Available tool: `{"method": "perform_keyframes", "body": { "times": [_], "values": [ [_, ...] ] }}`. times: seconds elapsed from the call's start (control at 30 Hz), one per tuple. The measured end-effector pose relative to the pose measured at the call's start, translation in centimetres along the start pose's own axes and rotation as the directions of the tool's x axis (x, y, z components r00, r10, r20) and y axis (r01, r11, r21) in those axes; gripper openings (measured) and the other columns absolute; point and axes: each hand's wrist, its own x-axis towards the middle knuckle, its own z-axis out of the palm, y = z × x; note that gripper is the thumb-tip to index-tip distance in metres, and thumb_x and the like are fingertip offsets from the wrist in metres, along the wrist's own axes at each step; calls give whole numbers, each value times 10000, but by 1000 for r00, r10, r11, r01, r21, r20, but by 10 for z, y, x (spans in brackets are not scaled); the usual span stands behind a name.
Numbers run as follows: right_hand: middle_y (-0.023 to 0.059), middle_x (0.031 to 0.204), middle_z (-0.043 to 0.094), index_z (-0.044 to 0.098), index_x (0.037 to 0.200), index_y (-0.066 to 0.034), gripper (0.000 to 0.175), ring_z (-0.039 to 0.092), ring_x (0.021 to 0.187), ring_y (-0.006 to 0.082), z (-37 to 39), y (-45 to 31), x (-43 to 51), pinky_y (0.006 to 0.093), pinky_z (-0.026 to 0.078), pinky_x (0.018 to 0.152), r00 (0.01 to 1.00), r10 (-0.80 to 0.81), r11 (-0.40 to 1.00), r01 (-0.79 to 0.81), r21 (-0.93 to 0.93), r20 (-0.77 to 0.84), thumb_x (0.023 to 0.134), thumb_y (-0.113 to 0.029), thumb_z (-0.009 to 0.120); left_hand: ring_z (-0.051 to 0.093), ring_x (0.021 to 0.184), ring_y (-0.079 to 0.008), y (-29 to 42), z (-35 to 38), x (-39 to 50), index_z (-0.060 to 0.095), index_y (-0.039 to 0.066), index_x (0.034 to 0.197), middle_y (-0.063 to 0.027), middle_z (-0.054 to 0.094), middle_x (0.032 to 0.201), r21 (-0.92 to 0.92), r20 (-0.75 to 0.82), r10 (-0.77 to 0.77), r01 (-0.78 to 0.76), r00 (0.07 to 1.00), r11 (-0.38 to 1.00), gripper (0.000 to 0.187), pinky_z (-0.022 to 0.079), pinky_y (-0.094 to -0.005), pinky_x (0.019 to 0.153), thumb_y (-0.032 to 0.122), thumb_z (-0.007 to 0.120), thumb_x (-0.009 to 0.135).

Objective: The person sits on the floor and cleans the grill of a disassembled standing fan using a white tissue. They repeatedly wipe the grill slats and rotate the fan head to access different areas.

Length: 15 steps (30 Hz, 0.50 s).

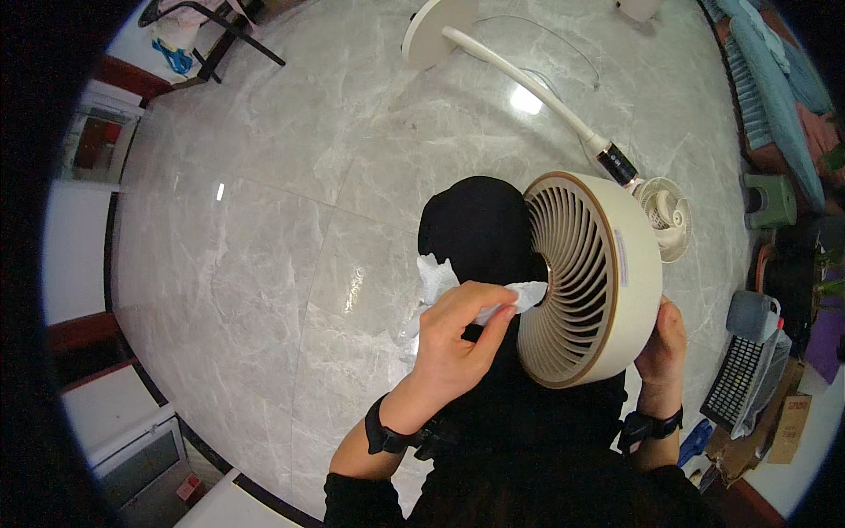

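Observation:
A crumpled white tissue (528,294) is pinched between the thumb and fingers of my left hand (455,323). Its tip reaches the middle of the slatted front grille of a cream fan head (634,277). More white tissue (437,274) shows beyond the hand, against my black-clothed leg (472,224). From the far side, my right hand (663,343) supports the fan head at its outer wall, its fingers partly hidden behind it. The head is turned with its grille to the left. Behind it is a smaller cream cage with a fan blade (672,218).
A cream fan pole (528,82) with a black control panel (617,164) and round base (432,33) slants over the grey tiled floor (251,277), near a cable (561,36). At right stand a green stool (772,201), a black crate (733,379) and cardboard (789,429).

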Motion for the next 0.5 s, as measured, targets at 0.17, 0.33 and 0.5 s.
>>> {"method": "perform_keyframes", "body": {
  "times": [0.17,0.33,0.5],
  "values": [
    [110,1067,730,687,1129,45,313,669,987,164,-10,-2,20,300,500,892,990,-115,907,70,-416,-84,997,-237,663,677,754,-270,-7,7,23,699,30,1057,-109,737,972,75,-37,109,-106,993,991,248,494,-369,669,-11,772,824],
    [116,1041,739,692,1107,43,255,653,1044,182,4,4,43,343,525,872,955,-298,681,215,-700,4,930,-140,712,651,706,-219,-16,8,47,709,42,969,-70,733,907,0,111,187,-189,976,982,182,437,-343,621,-37,748,810],
    [150,1084,728,645,1191,41,319,639,1146,220,15,10,36,386,548,893,955,115,967,-170,-187,-275,941,-154,687,638,702,-212,-22,8,58,706,49,960,-57,734,939,13,192,203,-210,960,978,216,434,-338,618,-35,756,767]
  ]
}}
